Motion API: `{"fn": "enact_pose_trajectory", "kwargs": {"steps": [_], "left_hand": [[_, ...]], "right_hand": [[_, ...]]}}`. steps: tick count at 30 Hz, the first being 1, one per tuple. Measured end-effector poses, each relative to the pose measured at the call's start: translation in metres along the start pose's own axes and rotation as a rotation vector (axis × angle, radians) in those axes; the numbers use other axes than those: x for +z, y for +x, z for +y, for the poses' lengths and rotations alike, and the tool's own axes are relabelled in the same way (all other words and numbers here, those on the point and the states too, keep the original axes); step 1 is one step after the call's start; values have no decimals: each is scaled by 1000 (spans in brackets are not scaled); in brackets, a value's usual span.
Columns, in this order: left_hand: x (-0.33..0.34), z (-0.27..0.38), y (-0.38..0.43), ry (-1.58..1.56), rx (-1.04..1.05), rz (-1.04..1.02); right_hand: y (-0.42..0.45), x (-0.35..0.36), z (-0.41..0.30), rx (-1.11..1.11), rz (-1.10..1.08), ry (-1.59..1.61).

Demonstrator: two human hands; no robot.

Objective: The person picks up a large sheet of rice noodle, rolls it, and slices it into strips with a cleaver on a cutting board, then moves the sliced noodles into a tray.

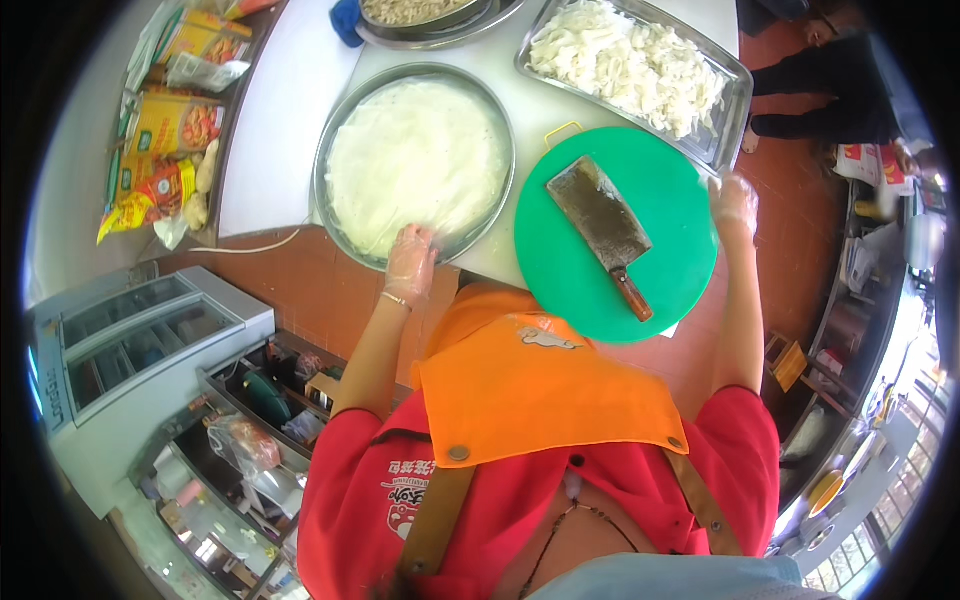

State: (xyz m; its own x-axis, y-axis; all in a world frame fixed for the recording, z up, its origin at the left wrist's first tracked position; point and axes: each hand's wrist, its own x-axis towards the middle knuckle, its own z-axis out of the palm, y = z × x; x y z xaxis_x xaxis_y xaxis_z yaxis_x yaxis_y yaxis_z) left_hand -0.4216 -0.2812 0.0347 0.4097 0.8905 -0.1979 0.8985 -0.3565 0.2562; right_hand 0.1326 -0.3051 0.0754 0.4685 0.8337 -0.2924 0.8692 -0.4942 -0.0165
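Observation:
My left hand [410, 262], in a clear plastic glove, reaches over the near rim of a round metal pan [321, 180]. Its fingertips touch the near edge of the pale, thin sheets [420, 161], probably rice noodle, that fill the pan; whether they pinch a sheet is unclear. Also gloved, my right hand [735, 204] is at the right edge of a round green cutting board [547, 247], just below a corner of a steel tray [739, 82]. Its fingers look curled, but their grip is hidden. A cleaver [600, 214] with a wooden handle lies flat on the board.
White cut strips [622, 64] are heaped in the tray. A metal bowl of chopped food [416, 9] stands at the back beside a blue cloth [346, 22]. The board overhangs the white table's [289, 112] near edge. Another person's legs [825, 94] are at right.

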Motion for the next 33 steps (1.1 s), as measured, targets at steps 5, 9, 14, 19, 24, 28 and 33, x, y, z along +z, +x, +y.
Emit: {"fn": "enact_pose_trajectory", "kwargs": {"steps": [5, 9, 14, 19, 24, 28, 33], "left_hand": [[32, -32, 14, -44, 14, 104], [32, -35, 27, 2, 60, 39], [21, -34, 23, 126, 89, 79], [20, -53, 18, 159, 82, 3], [26, -64, 20, 108, 194, 96], [19, -53, 21, 207, 351, 15], [31, -51, 30, 210, 356, 74]], "right_hand": [[-144, 31, -45, -308, -368, 49], [-194, 80, -83, -170, -200, 40], [-186, 93, -90, -135, -127, 133], [-154, 86, -77, 6, -66, -50], [-114, 75, -49, 3, -46, -137], [-102, 58, -56, -80, -72, -109], [-100, 67, -75, -140, 98, -245]]}}
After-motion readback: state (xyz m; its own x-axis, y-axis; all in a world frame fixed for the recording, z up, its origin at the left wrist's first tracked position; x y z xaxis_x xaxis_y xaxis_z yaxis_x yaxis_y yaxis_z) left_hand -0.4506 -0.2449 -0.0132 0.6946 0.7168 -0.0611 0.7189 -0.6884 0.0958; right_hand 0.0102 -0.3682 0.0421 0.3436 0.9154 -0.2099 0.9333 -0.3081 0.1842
